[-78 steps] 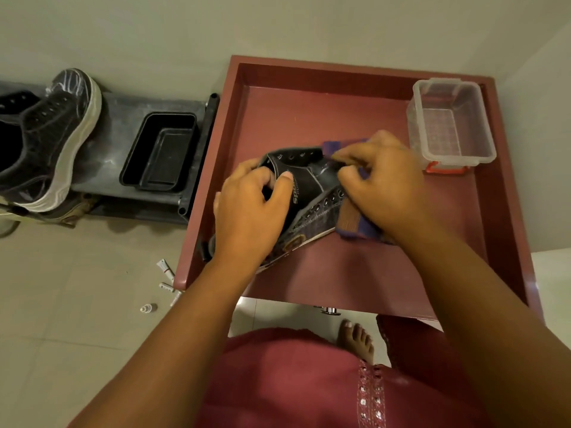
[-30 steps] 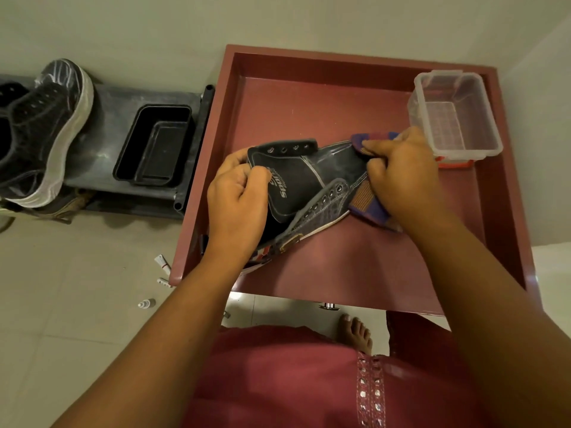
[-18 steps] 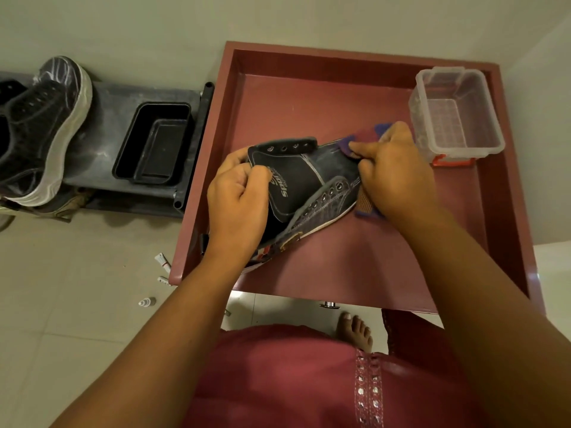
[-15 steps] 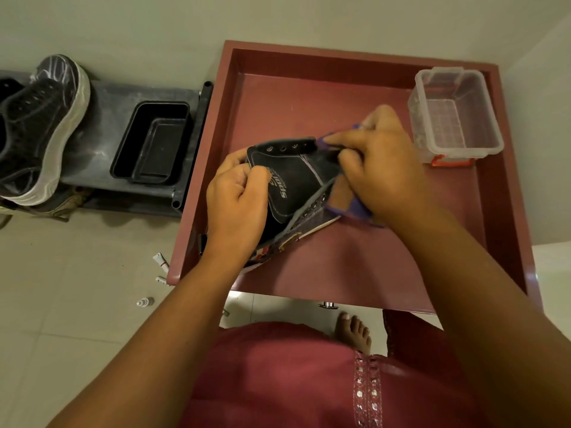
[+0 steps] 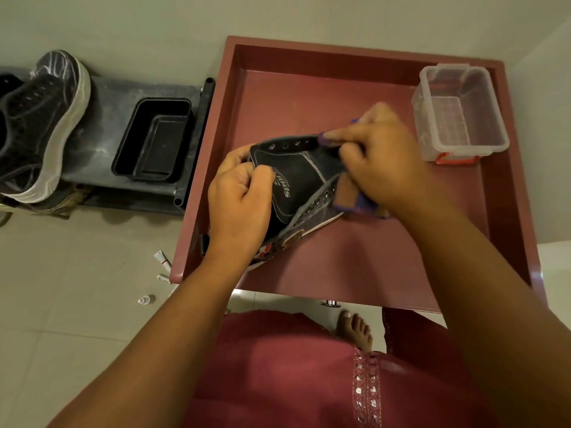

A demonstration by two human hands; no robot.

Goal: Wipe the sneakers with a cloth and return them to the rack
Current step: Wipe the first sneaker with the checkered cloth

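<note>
Sneaker [image 5: 296, 183] lies on its side on the red tray [image 5: 355, 97], and the left hand [image 5: 239, 205] curls round its heel end with the thumb on the tongue, probably to steady it and spread the upper. Just beyond that grip, the right hand [image 5: 380, 159] pinches a purple and brown cloth [image 5: 349, 193] against the lacing edge, fingers bent over the fabric, likely so pressure lands on the eyelets. Well left of both hands, another sneaker [image 5: 46, 125] rests on the dark rack [image 5: 105, 125], where this one should go once wiped
</note>
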